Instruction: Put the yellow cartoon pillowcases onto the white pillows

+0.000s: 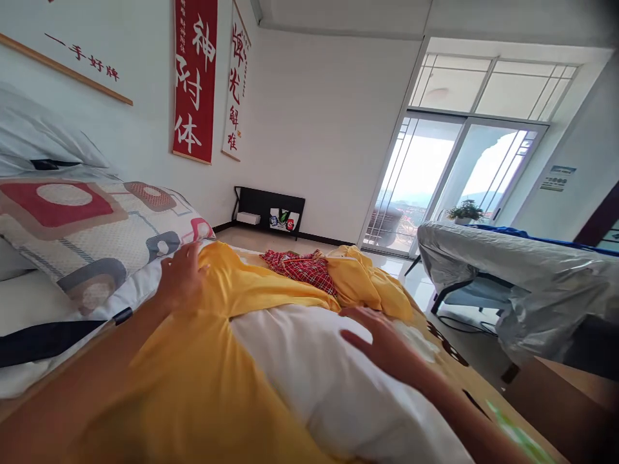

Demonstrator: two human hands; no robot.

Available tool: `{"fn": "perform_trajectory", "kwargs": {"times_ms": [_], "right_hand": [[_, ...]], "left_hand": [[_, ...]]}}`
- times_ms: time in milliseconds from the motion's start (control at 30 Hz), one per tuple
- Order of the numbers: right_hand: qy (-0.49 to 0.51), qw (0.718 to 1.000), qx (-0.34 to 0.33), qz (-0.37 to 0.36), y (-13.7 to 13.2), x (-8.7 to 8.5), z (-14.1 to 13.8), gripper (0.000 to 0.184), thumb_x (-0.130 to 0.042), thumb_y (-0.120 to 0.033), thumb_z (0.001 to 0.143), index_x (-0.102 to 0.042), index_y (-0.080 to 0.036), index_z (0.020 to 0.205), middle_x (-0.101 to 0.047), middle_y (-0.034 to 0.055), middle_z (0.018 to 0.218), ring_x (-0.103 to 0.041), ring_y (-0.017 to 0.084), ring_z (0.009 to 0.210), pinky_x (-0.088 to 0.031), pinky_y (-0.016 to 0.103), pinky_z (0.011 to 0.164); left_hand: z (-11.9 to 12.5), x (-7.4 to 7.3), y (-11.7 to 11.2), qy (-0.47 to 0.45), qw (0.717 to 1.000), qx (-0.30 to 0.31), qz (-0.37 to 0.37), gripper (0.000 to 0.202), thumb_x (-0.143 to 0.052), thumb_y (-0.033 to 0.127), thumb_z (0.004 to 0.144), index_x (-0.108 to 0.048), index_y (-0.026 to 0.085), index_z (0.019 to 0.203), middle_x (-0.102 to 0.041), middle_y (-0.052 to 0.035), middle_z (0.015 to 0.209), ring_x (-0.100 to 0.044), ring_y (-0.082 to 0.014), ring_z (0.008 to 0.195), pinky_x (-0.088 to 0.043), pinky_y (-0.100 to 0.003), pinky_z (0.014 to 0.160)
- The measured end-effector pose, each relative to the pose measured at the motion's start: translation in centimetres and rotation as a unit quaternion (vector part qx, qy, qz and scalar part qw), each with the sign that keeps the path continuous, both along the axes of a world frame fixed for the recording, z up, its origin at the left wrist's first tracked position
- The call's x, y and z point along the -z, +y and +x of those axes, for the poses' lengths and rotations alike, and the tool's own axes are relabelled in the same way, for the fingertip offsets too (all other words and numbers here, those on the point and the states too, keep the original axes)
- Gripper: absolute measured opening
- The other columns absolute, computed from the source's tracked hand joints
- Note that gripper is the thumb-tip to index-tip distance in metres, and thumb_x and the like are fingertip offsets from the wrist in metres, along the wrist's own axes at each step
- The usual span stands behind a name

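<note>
A yellow garment (193, 361) lies spread across a white quilt (290, 348), with creases radiating from its middle. My left hand (182, 276), slightly blurred, is closed on the garment's edge at its upper left, beside the pillow. On the white quilt, my right hand (377, 338) lies with thumb and fingers apart. Its fingertips are near the lower edge of the yellow cloth. Beyond both hands is a red plaid cloth (309, 269), with a second heap of yellow cloth (370, 283) to its right.
A patterned pillow (97, 225) stands at the left, with a dark strap (53, 338) below it. A plastic-covered table (507, 258) is to the right, and a cardboard box (565, 399) sits lower right. A low black shelf (271, 203) stands by the far wall.
</note>
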State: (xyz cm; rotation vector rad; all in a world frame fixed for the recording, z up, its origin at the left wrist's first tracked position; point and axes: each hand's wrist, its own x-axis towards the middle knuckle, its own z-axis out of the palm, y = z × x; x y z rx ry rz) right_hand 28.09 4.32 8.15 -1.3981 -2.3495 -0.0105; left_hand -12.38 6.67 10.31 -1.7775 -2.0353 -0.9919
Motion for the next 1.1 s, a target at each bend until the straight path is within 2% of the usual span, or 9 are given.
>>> {"fn": "perform_trajectory", "kwargs": {"times_ms": [67, 133, 200, 300, 533, 667, 800, 967, 1100], "right_hand": [[0.011, 0.991, -0.087, -0.097, -0.8, 4.8, -1.1, 0.06, -0.057, -0.054, 0.085, -0.048, -0.031, 0.139, -0.05, 0.0052, 0.143, -0.047, 0.028, 0.129, -0.036, 0.044, 0.106], [0.064, 0.98, -0.102, -0.157, -1.0, 9.0, -1.8, 0.065, -0.053, -0.055, 0.087, -0.04, -0.028, 0.145, -0.04, 0.0069, 0.149, -0.04, 0.028, 0.136, -0.03, 0.047, 0.112], [0.131, 0.968, -0.104, -0.188, -0.5, 11.8, -2.1, 0.061, -0.046, -0.053, 0.092, -0.039, -0.025, 0.146, -0.039, 0.0074, 0.15, -0.039, 0.025, 0.136, -0.03, 0.045, 0.113], [0.147, 0.965, -0.112, -0.184, 0.1, 12.8, -2.0, 0.059, -0.043, -0.051, 0.093, -0.037, -0.025, 0.147, -0.04, 0.0064, 0.15, -0.039, 0.022, 0.136, -0.031, 0.042, 0.113], [0.0, 0.999, -0.019, -0.041, -5.2, 10.3, -1.3, 0.057, -0.038, -0.043, 0.096, -0.026, -0.028, 0.15, -0.033, 0.011, 0.153, -0.033, 0.026, 0.14, -0.027, 0.051, 0.11], [-0.09, 0.994, 0.014, -0.053, -9.1, 10.4, 4.8, 0.08, -0.056, -0.038, 0.084, -0.014, -0.035, 0.152, -0.019, 0.0055, 0.159, -0.019, 0.026, 0.145, -0.018, 0.051, 0.113], [-0.133, 0.975, 0.175, -0.043, -11.5, 12.4, 10.6, 0.092, -0.064, -0.027, 0.071, -0.02, -0.031, 0.152, -0.01, 0.0095, 0.16, -0.011, 0.032, 0.146, -0.02, 0.055, 0.11], [-0.102, 0.966, 0.233, -0.042, -11.9, 11.5, 11.7, 0.071, -0.041, -0.013, 0.082, -0.026, -0.019, 0.151, -0.062, 0.0174, 0.125, -0.065, 0.028, 0.101, -0.048, 0.036, 0.076], [-0.113, 0.958, 0.265, 0.002, -10.2, 6.2, 11.3, 0.054, -0.039, -0.012, 0.083, -0.055, -0.024, 0.133, -0.073, 0.0103, 0.097, -0.068, 0.024, 0.084, -0.046, 0.031, 0.07]], "left_hand": [[2.5, 4.1, -0.5, 0.043, 0.984, 0.169, -0.038, 0.055, -0.037, 0.037, 0.095, -0.034, 0.013, 0.143, -0.039, -0.0177, 0.148, -0.036, -0.0295, 0.136, -0.029, -0.047, 0.107], [4.7, 8.4, -1.4, 0.053, 0.931, 0.335, -0.135, 0.053, -0.035, 0.045, 0.096, -0.034, 0.026, 0.146, -0.038, -0.0088, 0.152, -0.035, -0.0226, 0.138, -0.029, -0.039, 0.11], [6.1, 11.8, -2.0, 0.035, 0.897, 0.394, -0.197, 0.05, -0.03, 0.047, 0.098, -0.033, 0.034, 0.146, -0.037, -0.0044, 0.152, -0.035, -0.0208, 0.138, -0.027, -0.039, 0.111], [6.4, 13.8, -2.0, -0.006, 0.896, 0.385, -0.22, 0.049, -0.027, 0.048, 0.098, -0.036, 0.035, 0.144, -0.037, -0.0035, 0.152, -0.035, -0.0225, 0.138, -0.024, -0.045, 0.111], [4.8, 13.2, -2.1, -0.022, 0.906, 0.374, -0.196, 0.047, -0.04, 0.045, 0.092, -0.05, 0.025, 0.133, -0.05, -0.0062, 0.143, -0.044, -0.0228, 0.131, -0.03, -0.04, 0.11], [4.6, 12.8, -2.8, -0.001, 0.912, 0.366, -0.186, 0.047, -0.047, 0.033, 0.078, -0.055, 0.02, 0.122, -0.057, -0.007, 0.135, -0.05, -0.0234, 0.125, -0.034, -0.036, 0.107], [6.4, 11.9, -3.7, 0.067, 0.931, 0.28, -0.223, 0.054, -0.041, 0.031, 0.079, -0.049, 0.017, 0.131, -0.053, -0.009, 0.139, -0.048, -0.0247, 0.128, -0.034, -0.039, 0.107], [9.2, 9.6, -5.0, 0.103, 0.939, 0.23, -0.234, 0.052, -0.042, 0.019, 0.078, -0.053, 0.017, 0.128, -0.052, -0.0159, 0.139, -0.045, -0.031, 0.13, -0.027, -0.052, 0.108], [10.5, 5.0, -6.3, 0.141, 0.929, 0.249, -0.233, 0.04, -0.05, 0.016, 0.073, -0.062, 0.019, 0.111, -0.063, -0.0138, 0.124, -0.055, -0.0308, 0.116, -0.028, -0.052, 0.105]]}}
